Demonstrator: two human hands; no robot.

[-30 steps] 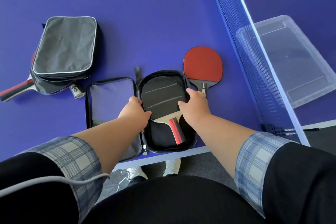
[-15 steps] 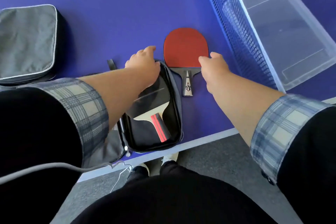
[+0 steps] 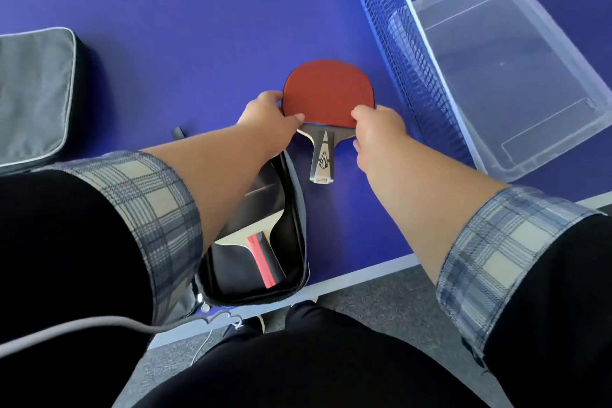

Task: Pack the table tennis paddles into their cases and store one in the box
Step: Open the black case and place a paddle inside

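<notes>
A red-faced paddle [image 3: 326, 91] lies on the blue table with its handle toward me. My left hand [image 3: 270, 114] grips the blade's lower left edge and my right hand [image 3: 377, 126] grips its lower right edge. Below my left forearm an open black case [image 3: 294, 242] lies at the table's near edge, with a black-faced paddle [image 3: 261, 242] with a red-striped handle inside it. A closed grey case [image 3: 33, 93] rests at the far left. The clear plastic box [image 3: 516, 76] sits beyond the net on the right.
The blue net [image 3: 400, 43] runs diagonally between the red paddle and the clear box. The table's near edge [image 3: 381, 267] runs just below the open case, with grey floor under it. A grey cable [image 3: 99, 325] crosses my left sleeve.
Both hands left the open case and the black paddle, reached forward and took hold of the red paddle's blade on either side. The view shifted forward and right.
</notes>
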